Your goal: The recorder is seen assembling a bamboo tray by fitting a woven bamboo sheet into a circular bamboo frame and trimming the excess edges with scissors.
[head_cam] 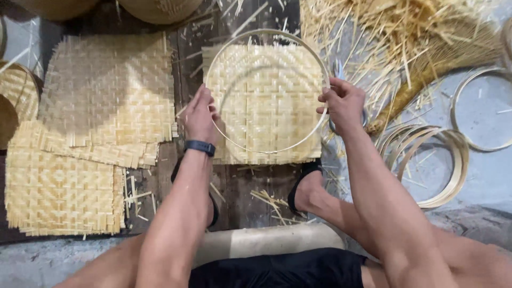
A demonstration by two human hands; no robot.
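**Bamboo hoop held over a woven mat, both hands on the rim**

Some stuff is cut off: the baskets [160, 8] at 12 o'clock only show their bottoms, and a curved edge at 9 o'clock runs out of frame. Something metal behind the right hand [344, 104] is mostly hidden, can't tell what.

Around it: stacked woven mats [106, 90] at 9 to 10 o'clock, loose bamboo strips [384, 32] at 1 o'clock, spare hoops [437, 165] at 3 to 4 o'clock, all on the floor [480, 112].

The thin hoop [266, 33] sits over the square mat [266, 101]. The left hand [200, 114] pinches its rim at 9 o'clock, the right hand grips it at 3 o'clock, fingers curled.
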